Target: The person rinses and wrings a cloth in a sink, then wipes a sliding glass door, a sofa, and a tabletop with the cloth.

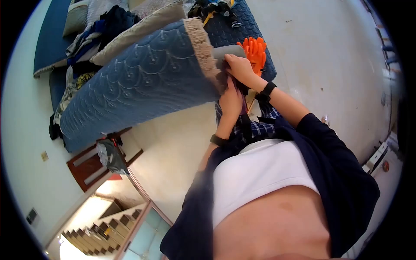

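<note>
My left hand (231, 102) and my right hand (241, 70) meet just above the lap, beside the sofa's blue quilted back. Both have their fingers closed on a dark purplish item (244, 105), soft-looking and mostly covered by the hands, so its kind cannot be made out. A black band sits on each wrist. Right behind my right hand lie bright orange gloves (256, 51) on the blue seat. A smooth grey object (229, 50) shows partly beyond the fingers. Plaid cloth (263, 128) covers the lap below.
The blue sofa back (147, 73) with beige lace trim (200, 43) rises to the left. Clothes (108, 26) and a cushion (138, 32) are piled behind it. A dark bundle with yellow straps (214, 11) lies on the far seat. Stairs (104, 232) show lower left.
</note>
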Available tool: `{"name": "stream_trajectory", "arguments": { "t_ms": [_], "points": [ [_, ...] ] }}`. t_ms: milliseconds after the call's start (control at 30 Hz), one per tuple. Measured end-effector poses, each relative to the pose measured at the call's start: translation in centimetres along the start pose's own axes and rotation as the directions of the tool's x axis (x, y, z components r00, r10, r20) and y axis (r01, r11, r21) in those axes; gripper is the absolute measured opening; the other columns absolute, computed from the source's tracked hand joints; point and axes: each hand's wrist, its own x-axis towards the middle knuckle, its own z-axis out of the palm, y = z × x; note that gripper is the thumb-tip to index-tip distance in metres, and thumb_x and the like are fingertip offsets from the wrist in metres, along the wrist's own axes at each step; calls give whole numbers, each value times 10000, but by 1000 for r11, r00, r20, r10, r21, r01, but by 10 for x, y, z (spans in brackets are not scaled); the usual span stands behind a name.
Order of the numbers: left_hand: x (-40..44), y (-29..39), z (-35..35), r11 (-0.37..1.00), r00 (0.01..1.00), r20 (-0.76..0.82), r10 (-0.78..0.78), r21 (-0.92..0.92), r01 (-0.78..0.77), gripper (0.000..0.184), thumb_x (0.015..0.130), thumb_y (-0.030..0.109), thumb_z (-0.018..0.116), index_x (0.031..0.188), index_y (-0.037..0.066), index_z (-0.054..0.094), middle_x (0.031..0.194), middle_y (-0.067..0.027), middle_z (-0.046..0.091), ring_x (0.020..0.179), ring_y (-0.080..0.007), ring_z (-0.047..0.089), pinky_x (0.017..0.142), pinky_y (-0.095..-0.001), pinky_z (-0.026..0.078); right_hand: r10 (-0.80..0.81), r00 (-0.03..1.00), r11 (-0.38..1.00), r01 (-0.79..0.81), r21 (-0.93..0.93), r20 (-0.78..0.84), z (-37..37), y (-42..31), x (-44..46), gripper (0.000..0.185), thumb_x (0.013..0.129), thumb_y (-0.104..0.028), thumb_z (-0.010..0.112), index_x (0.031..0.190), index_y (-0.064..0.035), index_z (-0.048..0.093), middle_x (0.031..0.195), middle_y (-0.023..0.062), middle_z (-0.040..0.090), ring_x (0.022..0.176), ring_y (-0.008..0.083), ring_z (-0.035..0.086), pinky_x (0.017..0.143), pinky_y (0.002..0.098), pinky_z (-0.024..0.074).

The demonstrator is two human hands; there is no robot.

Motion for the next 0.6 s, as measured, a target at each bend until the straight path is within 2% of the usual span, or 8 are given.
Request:
{"name": "stream_trajectory", "arguments": {
  "t_ms": [67,167,267,367,400,467,567,600],
  "points": [
    [0,21,9,998,999,-34,-16,63,18,562,846,227,496,1349,102,276,763,-215,626,597,-397,596,537,-471,479,-18,999,998,16,53,36,-9,15,-12,134,766,-120,570,878,-81,508,805,119,589,722,316,607,614,405,484],
    [-6,54,27,998,989,-134,-60,23,64,515,845,220,495,1316,94,327,731,-204,622,591,-394,594,531,-468,478,-77,995,990,69,123,62,-22,46,-11,156,763,-117,576,890,-66,501,815,133,594,734,331,603,624,410,481],
    [-9,68,47,992,987,-117,-111,47,117,519,837,225,511,1308,87,340,731,-207,621,600,-394,595,543,-475,477,-83,990,978,60,199,111,-36,62,-21,187,751,-117,591,901,-54,500,824,147,601,748,341,601,640,414,479],
    [-18,74,42,996,995,-63,-74,40,77,513,834,238,520,1303,96,371,755,-196,631,632,-387,602,578,-472,481,-83,986,966,43,254,147,-42,76,-27,227,728,-134,622,897,-37,506,831,159,611,764,351,598,664,421,478],
    [-24,75,40,996,995,-62,-73,46,76,506,835,246,521,1300,101,385,769,-195,633,652,-387,605,596,-470,483,-30,971,973,-27,230,239,-55,74,-27,230,729,-158,629,880,-28,514,837,165,615,770,357,594,669,425,474],
    [-26,75,35,997,997,-65,-46,60,50,492,836,262,522,1292,112,415,797,-193,638,692,-385,610,633,-465,485,-26,976,965,-31,259,215,-60,75,-31,228,740,-166,625,882,-23,517,835,171,614,779,357,592,672,422,473],
    [-28,62,38,992,984,-130,-121,-40,116,468,846,284,518,1280,124,446,862,-207,635,738,-392,608,669,-462,482,-16,977,949,-53,311,215,-60,67,-28,225,775,-195,604,888,-18,521,849,176,613,790,354,589,675,420,470],
    [-29,62,31,981,980,-82,-183,-80,176,478,853,287,522,1292,119,433,964,-202,609,822,-391,593,729,-453,469,-26,980,945,-40,326,197,-55,62,-26,225,781,-197,598,893,-18,519,850,174,612,788,353,590,674,420,469]
  ]
}}
